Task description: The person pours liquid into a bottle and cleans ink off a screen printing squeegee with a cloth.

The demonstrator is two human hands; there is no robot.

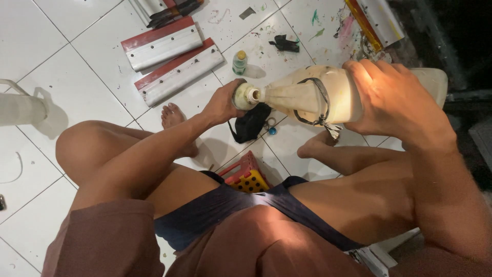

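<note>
Plastic jug (328,95) is tilting in my right hand (394,97).
Left hand (225,102) is gripping its spout (247,96); a loosening grip risks spilling onto the floor (77,61).

Your right hand (397,97) grips a big translucent plastic jug (312,95), cloudy and smeared, with a dark cord looped round it; your left hand (223,102) closes on a small container (245,96) of pale plastic at the jug's mouth. The floor tiles (77,66) under you are glossy white ceramic, speckled with dried paint. The squeegees (169,56) show dull brushed metal with matt red rubber edges. A crumpled black cloth (251,123) looks soft and matt, your shorts (215,210) thin dark fabric
</note>
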